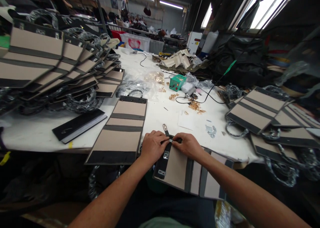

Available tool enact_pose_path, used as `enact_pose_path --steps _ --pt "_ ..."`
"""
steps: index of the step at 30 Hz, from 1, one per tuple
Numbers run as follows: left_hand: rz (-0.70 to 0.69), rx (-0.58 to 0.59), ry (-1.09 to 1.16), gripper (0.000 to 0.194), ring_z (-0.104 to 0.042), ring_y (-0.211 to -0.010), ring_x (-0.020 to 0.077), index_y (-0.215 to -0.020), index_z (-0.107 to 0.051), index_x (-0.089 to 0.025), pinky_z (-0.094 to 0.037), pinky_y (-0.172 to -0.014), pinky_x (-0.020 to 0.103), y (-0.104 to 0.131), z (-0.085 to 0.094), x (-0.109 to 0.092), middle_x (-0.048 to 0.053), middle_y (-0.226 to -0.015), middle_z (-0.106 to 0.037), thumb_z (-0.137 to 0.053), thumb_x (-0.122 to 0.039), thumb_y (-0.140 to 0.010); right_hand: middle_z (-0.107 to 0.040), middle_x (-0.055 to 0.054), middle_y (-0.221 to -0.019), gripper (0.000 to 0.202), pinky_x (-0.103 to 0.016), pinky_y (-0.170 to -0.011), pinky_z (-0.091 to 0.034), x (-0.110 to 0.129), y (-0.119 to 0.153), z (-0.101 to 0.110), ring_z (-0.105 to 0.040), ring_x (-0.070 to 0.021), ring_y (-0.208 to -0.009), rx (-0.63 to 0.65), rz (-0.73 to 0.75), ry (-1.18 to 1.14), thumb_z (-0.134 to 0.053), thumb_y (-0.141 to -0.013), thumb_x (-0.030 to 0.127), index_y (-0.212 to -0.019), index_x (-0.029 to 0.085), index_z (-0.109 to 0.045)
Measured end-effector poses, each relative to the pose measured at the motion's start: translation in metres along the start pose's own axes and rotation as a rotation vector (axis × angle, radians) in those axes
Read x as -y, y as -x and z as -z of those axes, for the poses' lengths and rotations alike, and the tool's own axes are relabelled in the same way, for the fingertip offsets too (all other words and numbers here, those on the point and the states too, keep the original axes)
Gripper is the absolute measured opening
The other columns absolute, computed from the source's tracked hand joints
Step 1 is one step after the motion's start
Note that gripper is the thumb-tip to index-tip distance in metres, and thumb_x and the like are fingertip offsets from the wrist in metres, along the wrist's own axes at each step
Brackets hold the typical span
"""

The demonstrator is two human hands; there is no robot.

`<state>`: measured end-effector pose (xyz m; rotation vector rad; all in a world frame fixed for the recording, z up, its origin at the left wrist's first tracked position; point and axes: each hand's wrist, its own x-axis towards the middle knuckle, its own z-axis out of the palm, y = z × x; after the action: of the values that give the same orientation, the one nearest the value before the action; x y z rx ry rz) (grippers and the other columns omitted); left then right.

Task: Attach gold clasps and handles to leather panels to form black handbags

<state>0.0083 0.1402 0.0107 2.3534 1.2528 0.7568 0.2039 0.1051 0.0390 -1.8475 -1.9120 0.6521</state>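
Observation:
A beige and black panel (178, 168) lies at the table's front edge, turned sideways, with metal fittings along its dark left strip. My left hand (154, 144) pinches at the upper end of that strip, fingertips closed around a small piece too hidden to name. Opposite it, my right hand (187, 144) has thumb and fingers pressed together at the same spot, its hold also hidden. Just above the fingertips a short dark strap with a metal end (165, 129) sticks up. Another beige and black panel (120, 141) lies flat to the left.
Stacked panels with plastic-wrapped handles (37, 37) fill the left; more panels (260, 107) lie at right. A black folded piece (80, 125) is at front left. Beyond my hands are a green box (177, 82) with cables, gold-coloured hardware (196, 106) and plastic bags on the white table (160, 116).

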Motion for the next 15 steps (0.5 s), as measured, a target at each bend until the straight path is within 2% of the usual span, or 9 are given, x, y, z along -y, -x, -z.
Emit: enact_pose_path --steps 6,15 --pt "-0.019 0.006 -0.006 0.014 -0.060 -0.101 0.0222 -0.100 -0.078 -0.035 -0.041 -0.081 0.038 0.000 -0.002 0.001 0.000 -0.105 -0.073 -0.069 -0.030 -0.091 -0.077 -0.001 -0.091 0.012 -0.029 -0.077 -0.046 -0.004 0.003 -0.009 -0.069 -0.0192 -0.086 -0.059 0.093 0.087 -0.066 -0.088 0.025 -0.093 0.027 -0.076" --pt "-0.020 0.021 0.008 0.013 -0.060 -0.102 0.0219 -0.099 -0.078 -0.034 -0.042 -0.082 0.039 -0.002 -0.001 0.001 -0.001 -0.106 -0.071 -0.071 -0.028 -0.089 -0.076 0.001 -0.089 0.010 -0.028 -0.076 -0.046 -0.001 0.010 -0.012 -0.069 -0.0184 -0.085 -0.074 0.085 0.094 -0.068 -0.087 0.023 -0.093 0.028 -0.075"
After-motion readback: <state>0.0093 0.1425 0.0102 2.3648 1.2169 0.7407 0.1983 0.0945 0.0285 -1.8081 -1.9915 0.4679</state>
